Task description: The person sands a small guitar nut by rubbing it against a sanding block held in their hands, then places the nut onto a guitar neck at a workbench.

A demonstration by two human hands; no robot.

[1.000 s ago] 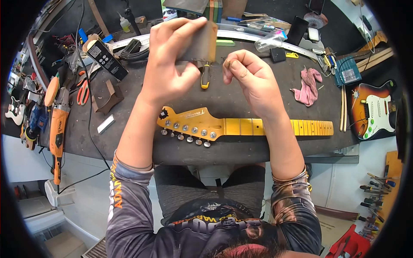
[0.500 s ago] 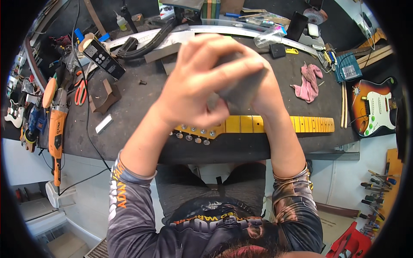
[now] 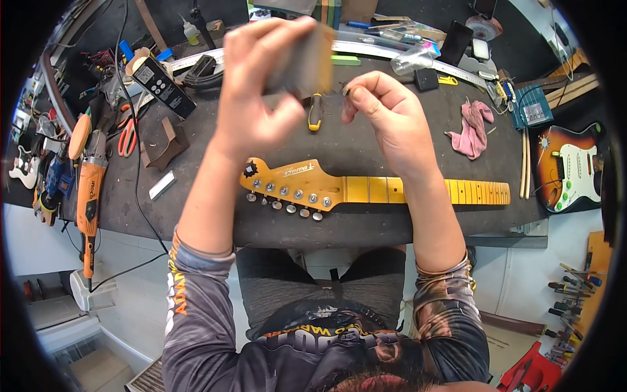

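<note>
Raised at upper center, my left hand (image 3: pixel 255 98) grips a dark flat block (image 3: pixel 307 59) with a tan edge, blurred by motion. Just right of it, my right hand (image 3: pixel 385 124) pinches a small dark piece (image 3: pixel 348 89), too small to identify, between thumb and forefinger. A yellow-and-black screwdriver (image 3: pixel 315 116) lies on the bench beyond the gap between my hands. Below them lies a maple guitar neck (image 3: pixel 362 190), its headstock with silver tuners pointing left and the fretboard running right beneath my right forearm.
The dark bench (image 3: pixel 196 219) holds an orange power tool (image 3: pixel 90 196), pliers (image 3: pixel 128 130), a folded brown card (image 3: pixel 163 144), a white bar (image 3: pixel 162 185) and a black remote-like device (image 3: pixel 163 88) at left. At right are a pink cloth (image 3: pixel 471 130) and a sunburst guitar body (image 3: pixel 567 166).
Half a second ago my hands were together lower down, over the headstock, with the block between them. They are now apart and higher, my left hand up and leftward with the block.
</note>
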